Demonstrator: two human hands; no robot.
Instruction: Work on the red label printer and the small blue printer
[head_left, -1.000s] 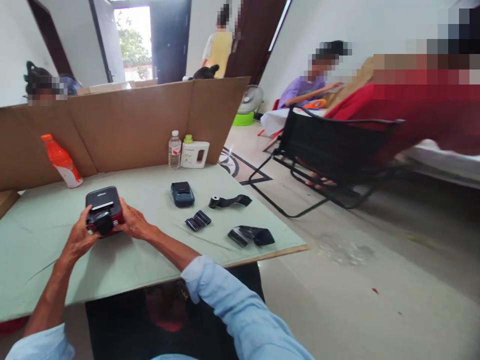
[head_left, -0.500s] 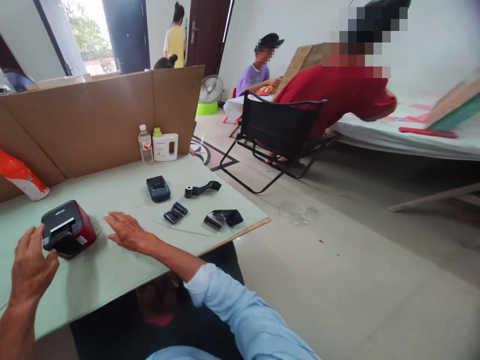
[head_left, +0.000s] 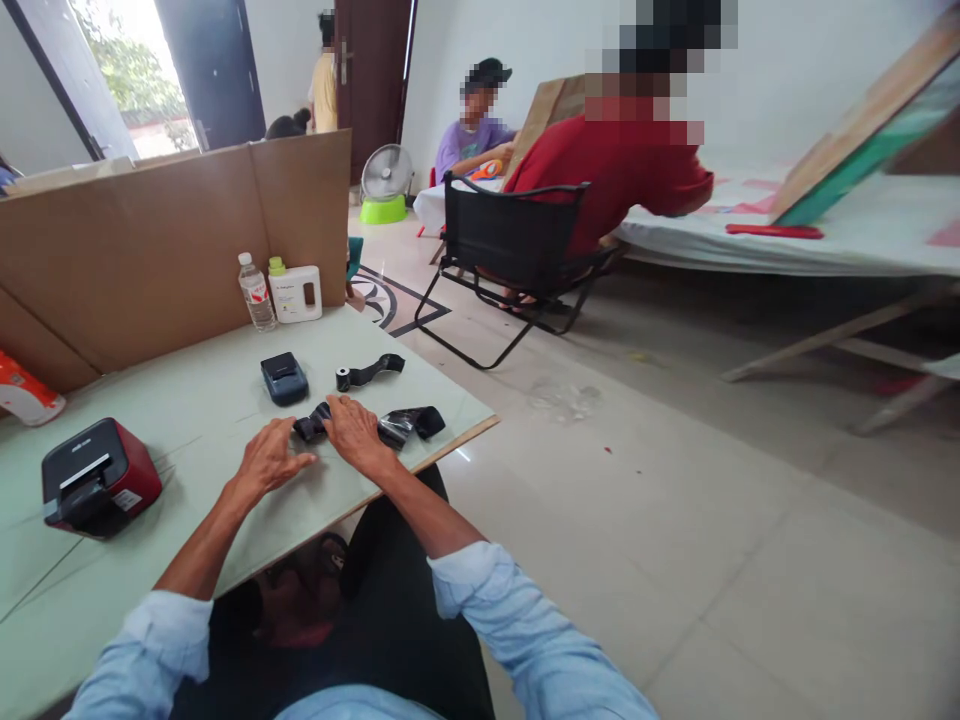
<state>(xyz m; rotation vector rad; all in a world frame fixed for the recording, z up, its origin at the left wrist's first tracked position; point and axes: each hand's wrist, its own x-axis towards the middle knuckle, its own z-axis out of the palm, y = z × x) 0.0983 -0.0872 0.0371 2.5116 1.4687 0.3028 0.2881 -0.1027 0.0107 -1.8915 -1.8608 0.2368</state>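
My left hand (head_left: pixel 270 458) is over the table, its fingertips at the left end of a small wound black ribbon (head_left: pixel 310 424). Its thumb stands apart from the fingers. From the other side, the fingers of my right hand (head_left: pixel 352 436) bend over the ribbon's right end and hide it. Just right of that hand lies a loose shiny black ribbon (head_left: pixel 411 426). A small dark blue label printer (head_left: pixel 285 378) sits behind my hands. Beside it is a narrow black strip unrolled from a white-cored roll (head_left: pixel 367 374).
A red and black printer (head_left: pixel 101 478) stands at left on the pale table (head_left: pixel 202 420). Along the cardboard screen (head_left: pixel 172 250) are a water bottle (head_left: pixel 257 293), a white jug (head_left: pixel 297 292) and an orange-white bottle (head_left: pixel 26 390). A person in red sits in a black folding chair (head_left: pixel 517 222).
My hands have left the sides of the red and black printer and come to the small wound ribbon at right. The view has turned slightly right. The ribbon lies about where it was.
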